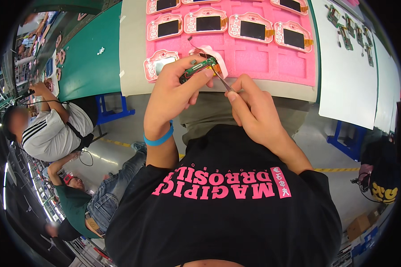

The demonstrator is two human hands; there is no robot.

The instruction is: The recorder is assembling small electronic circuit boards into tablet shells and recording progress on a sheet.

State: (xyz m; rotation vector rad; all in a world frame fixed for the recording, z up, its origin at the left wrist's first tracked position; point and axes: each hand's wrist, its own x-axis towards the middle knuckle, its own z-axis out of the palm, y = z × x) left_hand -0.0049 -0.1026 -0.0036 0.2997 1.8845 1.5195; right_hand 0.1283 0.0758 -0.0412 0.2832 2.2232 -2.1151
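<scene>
Your left hand (171, 91) is closed around a small green circuit board (198, 69), held just above the near edge of the pink foam tray (254, 58), while your right hand (249, 104) pinches metal tweezers (222, 80) whose tips meet the board's end. Push too hard and the tips could skid, scratching the board or flicking a part among the screen modules (251, 29) beyond.

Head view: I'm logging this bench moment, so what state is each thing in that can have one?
Left hand: closed around a small green circuit board, held above the tray edge.
Right hand: pinching thin metal tweezers, tip at the board.
Pink foam tray: some pockets filled with pink-framed dark screen modules, nearest pockets empty.
Blue wristband: worn on left wrist.
</scene>
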